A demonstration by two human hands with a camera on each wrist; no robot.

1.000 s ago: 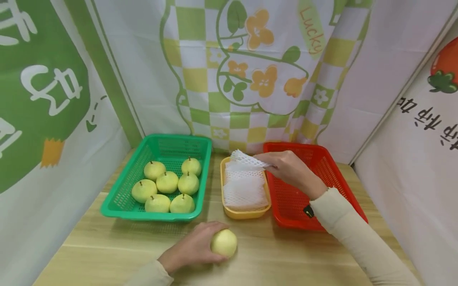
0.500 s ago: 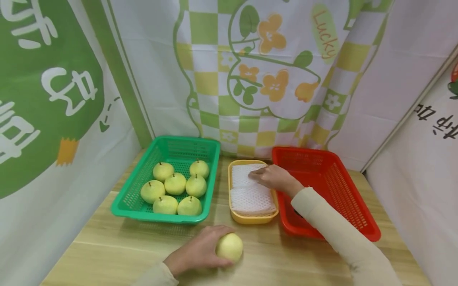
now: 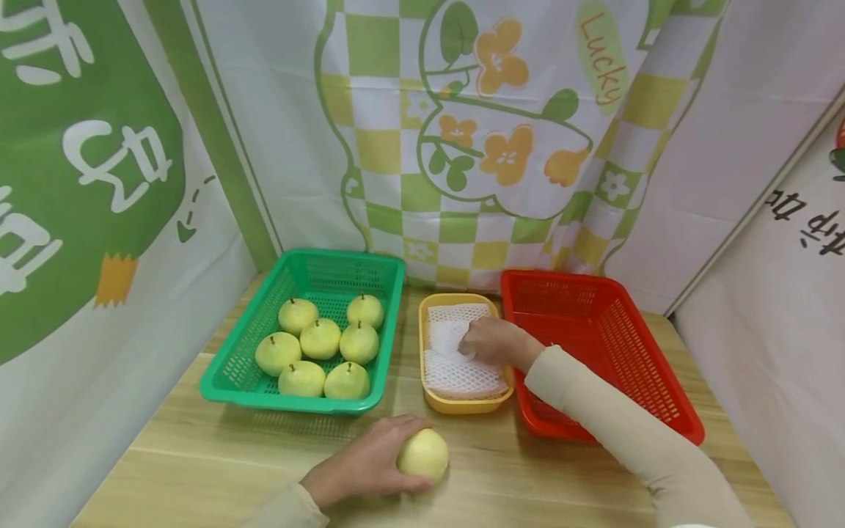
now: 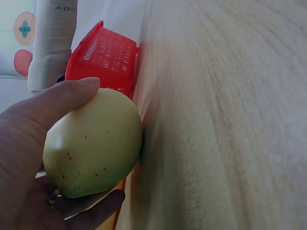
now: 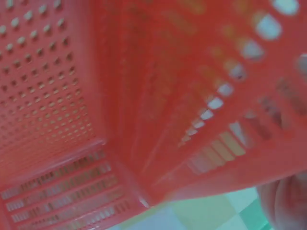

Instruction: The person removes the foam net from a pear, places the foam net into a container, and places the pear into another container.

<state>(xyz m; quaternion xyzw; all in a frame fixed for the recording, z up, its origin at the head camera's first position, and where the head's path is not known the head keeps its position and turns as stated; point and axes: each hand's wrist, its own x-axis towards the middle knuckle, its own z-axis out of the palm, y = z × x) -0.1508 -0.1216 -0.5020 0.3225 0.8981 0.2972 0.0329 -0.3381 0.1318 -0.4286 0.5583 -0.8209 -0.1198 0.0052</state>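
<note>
My left hand [image 3: 378, 460] holds a pale yellow-green pear [image 3: 424, 456] low over the wooden table, at the front middle. In the left wrist view the thumb lies on one side of the pear [image 4: 96, 143], whose stem points toward the palm. My right hand [image 3: 495, 341] reaches over a small yellow basket [image 3: 467, 405] with its fingers curled at the white foam net sleeves [image 3: 464, 372] inside. The sleeve under the fingertips is bunched up between them. The fingertips are partly hidden, and the right wrist view shows mostly red basket wall.
A green basket [image 3: 293, 401] on the left holds several pears [image 3: 320, 338]. On the right stands a red basket [image 3: 667, 381], under my right forearm, its near rim close to the yellow basket. A checked curtain [image 3: 383, 176] hangs behind.
A second ago my right hand held a foam net sleeve raised over the yellow basket; now it is down at the sleeves, slightly nearer me. The left hand keeps the pear. The head view has shifted.
</note>
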